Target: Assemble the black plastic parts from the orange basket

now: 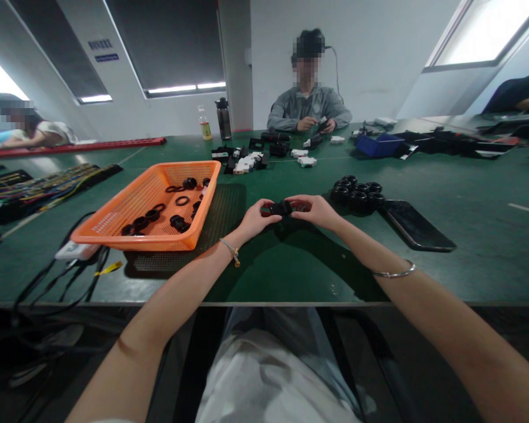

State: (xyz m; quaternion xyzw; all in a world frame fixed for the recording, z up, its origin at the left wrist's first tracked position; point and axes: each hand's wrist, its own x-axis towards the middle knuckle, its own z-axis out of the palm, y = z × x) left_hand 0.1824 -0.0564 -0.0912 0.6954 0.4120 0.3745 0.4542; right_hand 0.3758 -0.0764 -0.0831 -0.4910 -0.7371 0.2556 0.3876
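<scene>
A small black part (281,208) is held between my two hands above the green table (264,264). My left hand (259,217) pinches its left end with thumb and fingers. At its right end, the fingertips of my right hand (311,210) close on it. To the left, an orange basket (147,239) holds several black rings and short black cylinders. A cluster of round black parts (357,194) sits on the table beyond my right hand, with a dark phone (417,226) beside it.
Black and white pieces (249,163) lie farther back, near a bottle (223,117). Across the table sits a person (308,106) handling a small item. A blue box (379,145) stands at the back right. Cables (48,282) run along the left edge.
</scene>
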